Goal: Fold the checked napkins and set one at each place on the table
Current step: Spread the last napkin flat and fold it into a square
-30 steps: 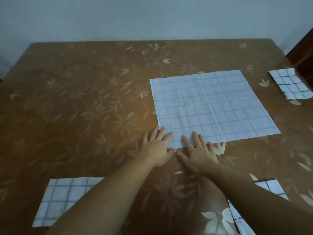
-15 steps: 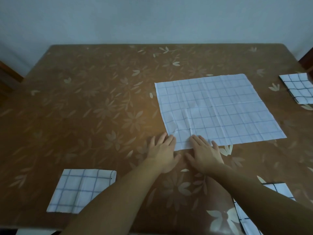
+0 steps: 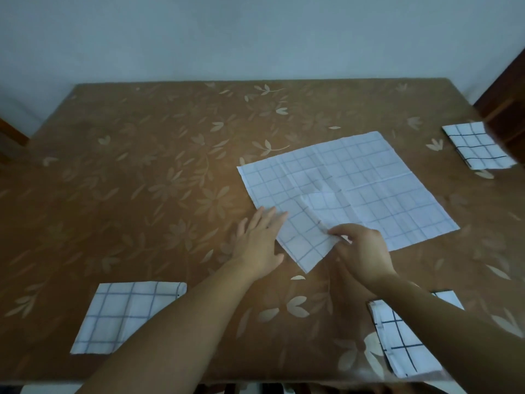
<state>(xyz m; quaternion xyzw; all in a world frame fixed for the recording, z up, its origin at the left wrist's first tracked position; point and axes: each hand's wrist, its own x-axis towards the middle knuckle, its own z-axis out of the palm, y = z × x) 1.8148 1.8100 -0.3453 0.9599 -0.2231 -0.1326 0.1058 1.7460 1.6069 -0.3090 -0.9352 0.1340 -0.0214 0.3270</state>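
A white napkin with thin blue checks lies spread out right of the table's middle, rotated so one corner points toward me. My right hand pinches its near edge, and a small flap of cloth is turned over onto the middle. My left hand lies flat with fingers spread, its fingertips on the napkin's left edge. Folded checked napkins lie at the near left, near right and far right.
The table has a brown cloth with a pale flower pattern and stands against a white wall. Dark wooden furniture rises at the far right, and a wooden piece shows at the far left.
Both hands lay flat on the napkin's near left corner. Now the right hand has pinched the edge and turned a flap over, the napkin has rotated, and the left hand has slid left.
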